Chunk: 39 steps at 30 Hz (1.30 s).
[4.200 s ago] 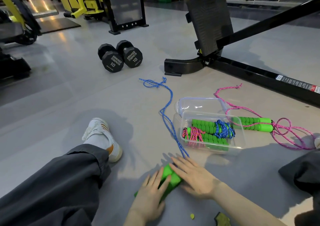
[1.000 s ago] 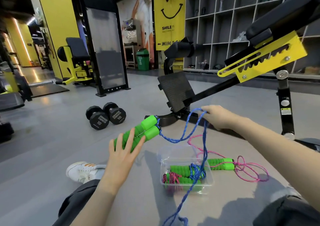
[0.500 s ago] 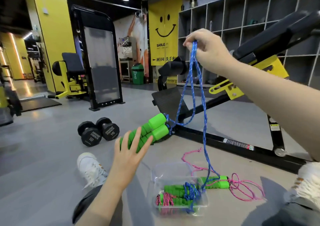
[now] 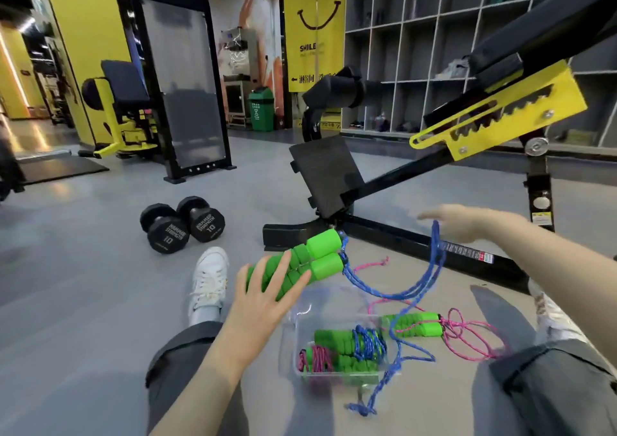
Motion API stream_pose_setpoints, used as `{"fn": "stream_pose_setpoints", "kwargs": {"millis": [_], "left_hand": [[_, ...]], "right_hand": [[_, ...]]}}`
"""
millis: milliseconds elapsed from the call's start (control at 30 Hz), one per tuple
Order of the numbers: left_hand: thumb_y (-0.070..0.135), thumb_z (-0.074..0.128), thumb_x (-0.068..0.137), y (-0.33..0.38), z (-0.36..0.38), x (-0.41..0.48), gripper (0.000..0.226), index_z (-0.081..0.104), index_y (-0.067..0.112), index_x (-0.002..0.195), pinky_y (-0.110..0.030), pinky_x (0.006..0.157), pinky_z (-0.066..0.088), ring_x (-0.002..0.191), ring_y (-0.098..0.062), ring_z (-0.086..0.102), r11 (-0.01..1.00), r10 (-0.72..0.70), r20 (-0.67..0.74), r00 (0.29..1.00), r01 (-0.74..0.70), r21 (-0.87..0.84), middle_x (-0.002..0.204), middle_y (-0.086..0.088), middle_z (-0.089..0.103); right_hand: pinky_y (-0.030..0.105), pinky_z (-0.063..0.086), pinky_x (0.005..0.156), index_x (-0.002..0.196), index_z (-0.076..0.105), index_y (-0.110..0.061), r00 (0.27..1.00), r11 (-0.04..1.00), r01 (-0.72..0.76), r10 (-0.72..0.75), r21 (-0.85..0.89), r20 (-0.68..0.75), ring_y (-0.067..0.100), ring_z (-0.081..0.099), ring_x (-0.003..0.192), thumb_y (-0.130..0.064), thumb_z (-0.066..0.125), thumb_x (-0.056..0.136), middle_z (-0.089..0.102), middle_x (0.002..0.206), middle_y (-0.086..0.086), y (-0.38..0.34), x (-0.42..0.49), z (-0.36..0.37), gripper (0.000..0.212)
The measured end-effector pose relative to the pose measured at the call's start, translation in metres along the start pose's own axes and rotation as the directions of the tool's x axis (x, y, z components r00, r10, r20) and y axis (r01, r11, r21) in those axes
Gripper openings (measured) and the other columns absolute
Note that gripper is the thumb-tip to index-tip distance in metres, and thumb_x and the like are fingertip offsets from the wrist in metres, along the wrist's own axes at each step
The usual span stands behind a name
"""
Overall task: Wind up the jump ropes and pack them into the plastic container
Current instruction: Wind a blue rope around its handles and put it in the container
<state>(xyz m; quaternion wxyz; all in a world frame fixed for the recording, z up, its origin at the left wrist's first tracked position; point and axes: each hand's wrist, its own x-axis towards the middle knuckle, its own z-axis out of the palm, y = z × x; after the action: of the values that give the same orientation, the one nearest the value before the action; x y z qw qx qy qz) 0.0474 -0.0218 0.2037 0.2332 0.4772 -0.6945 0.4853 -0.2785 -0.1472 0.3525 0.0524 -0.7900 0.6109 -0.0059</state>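
Slack shows in the blue rope (image 4: pixel 438 248). Half a second ago our right hand held it high and taut; now the right hand (image 4: pixel 457 222) is down low on the right, in front of the bench frame (image 4: pixel 400 239), and the rope sags from it in a loose loop. The left hand (image 4: pixel 263 305) is much where it was, carrying the pair of green handles (image 4: pixel 320 255) in the air, fingers spread and nearly straight across their near side. The rope's free end trails down over the plastic container (image 4: pixel 334 375) to the near floor.

The container sits on the floor between our knees, with two wound ropes (image 4: pixel 347 338) inside it: one blue, one pink. The pink rope (image 4: pixel 414 324) lies unwound just to its right.

We read "HAMMER STRENGTH" and "10" on the dumbbells (image 4: pixel 182 223) at far left, and "SMILE" on the yellow banner (image 4: pixel 312 48). The sticker (image 4: pixel 467 252) on the frame is too small to read.

The right hand is motion-blurred — its fingers point left, but we cannot tell how they hold the rope. Whatever keeps the handles in the left hand is hidden behind it.
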Motion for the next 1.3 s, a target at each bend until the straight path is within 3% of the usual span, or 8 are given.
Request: {"fn": "stream_pose_setpoints", "kwargs": {"millis": [100, 167, 267, 367, 600, 833, 1167, 1300], "left_hand": [[-0.010, 0.013, 0.093, 0.007, 0.010, -0.007, 0.061, 0.043, 0.019, 0.137, -0.057, 0.086, 0.038, 0.109, -0.043, 0.043, 0.999, 0.035, 0.046, 0.998, -0.034, -0.010, 0.140, -0.022, 0.038], [-0.007, 0.012, 0.096, 0.014, 0.016, -0.010, 0.058, 0.044, 0.021, 0.136, -0.055, 0.084, 0.043, 0.108, -0.042, 0.044, 0.998, 0.065, 0.047, 0.997, -0.065, -0.014, 0.138, -0.021, 0.039], [-0.007, 0.008, 0.096, 0.028, 0.023, -0.013, 0.060, 0.043, 0.021, 0.135, -0.053, 0.084, 0.040, 0.106, -0.041, 0.045, 0.995, 0.099, 0.058, 0.993, -0.097, -0.040, 0.137, -0.020, 0.039], [-0.007, 0.017, 0.096, 0.036, 0.030, -0.019, 0.056, 0.041, 0.022, 0.138, -0.053, 0.084, 0.036, 0.108, -0.041, 0.045, 0.989, 0.137, 0.064, 0.989, -0.132, -0.067, 0.139, -0.020, 0.038], [-0.003, 0.020, 0.095, 0.049, 0.039, -0.030, 0.058, 0.023, 0.020, 0.147, -0.056, 0.088, 0.039, 0.114, -0.042, 0.043, 0.980, 0.178, 0.092, 0.980, -0.168, -0.109, 0.141, -0.021, 0.036], [-0.004, 0.045, 0.076, 0.055, 0.046, -0.028, 0.078, 0.020, 0.015, 0.147, -0.055, 0.089, 0.043, 0.118, -0.042, 0.042, 0.970, 0.215, 0.080, 0.973, -0.204, -0.129, 0.143, -0.020, 0.035], [-0.001, 0.072, 0.061, 0.058, 0.050, -0.031, 0.102, 0.025, 0.024, 0.148, -0.054, 0.089, 0.039, 0.116, -0.041, 0.044, 0.956, 0.255, 0.119, 0.960, -0.232, -0.178, 0.144, -0.018, 0.035], [-0.005, 0.054, 0.074, 0.057, 0.049, -0.028, 0.077, 0.036, 0.023, 0.143, -0.051, 0.087, 0.035, 0.112, -0.041, 0.045, 0.963, 0.242, 0.095, 0.966, -0.227, -0.142, 0.141, -0.017, 0.038]], "right_hand": [[0.026, 0.025, 0.109, 0.147, 0.027, -0.022, 0.993, 0.995, 0.069, -0.075, 0.068, 0.092, 0.022, 0.031, 0.137, 0.001, 0.036, 0.090, 0.030, 0.152, 0.007, -0.009, -0.006, 0.053, 0.062], [0.021, 0.024, 0.106, 0.147, 0.027, -0.023, 0.983, 0.928, 0.166, -0.183, 0.333, 0.018, 0.017, 0.035, 0.135, -0.010, 0.042, 0.096, 0.034, 0.150, 0.003, -0.027, -0.014, 0.083, 0.054], [0.024, 0.031, 0.104, 0.145, 0.027, -0.035, 0.967, 0.608, 0.234, -0.226, 0.758, -0.118, 0.008, 0.042, 0.124, -0.034, 0.046, 0.096, 0.040, 0.136, -0.011, -0.062, -0.033, 0.112, 0.052], [0.027, 0.028, 0.109, 0.138, 0.039, -0.038, 0.967, 0.404, 0.228, -0.201, 0.886, -0.157, 0.002, 0.037, 0.126, -0.042, 0.043, 0.094, 0.041, 0.133, -0.020, -0.087, -0.035, 0.127, 0.044], [0.003, 0.035, 0.075, 0.106, 0.055, -0.023, 0.979, 0.429, 0.205, -0.094, 0.880, -0.182, 0.007, 0.050, 0.101, -0.034, 0.048, 0.096, 0.057, 0.109, -0.009, -0.090, -0.028, 0.152, 0.017], [0.006, 0.044, 0.048, 0.108, 0.049, -0.008, 0.981, 0.286, 0.193, -0.079, 0.938, -0.178, -0.010, 0.053, 0.052, -0.025, 0.046, 0.097, 0.053, 0.082, -0.001, -0.090, -0.033, 0.153, 0.021], [0.015, 0.048, 0.069, 0.104, 0.055, -0.026, 0.974, 0.397, 0.224, -0.105, 0.890, -0.198, 0.005, 0.056, 0.082, -0.039, 0.049, 0.094, 0.058, 0.101, -0.005, -0.078, -0.032, 0.164, 0.017], [0.037, 0.053, 0.070, 0.110, 0.057, -0.045, 0.984, 0.181, 0.154, -0.112, 0.971, -0.135, 0.026, 0.056, 0.097, -0.062, 0.047, 0.085, 0.057, 0.120, -0.001, -0.082, -0.037, 0.166, 0.032]]}}
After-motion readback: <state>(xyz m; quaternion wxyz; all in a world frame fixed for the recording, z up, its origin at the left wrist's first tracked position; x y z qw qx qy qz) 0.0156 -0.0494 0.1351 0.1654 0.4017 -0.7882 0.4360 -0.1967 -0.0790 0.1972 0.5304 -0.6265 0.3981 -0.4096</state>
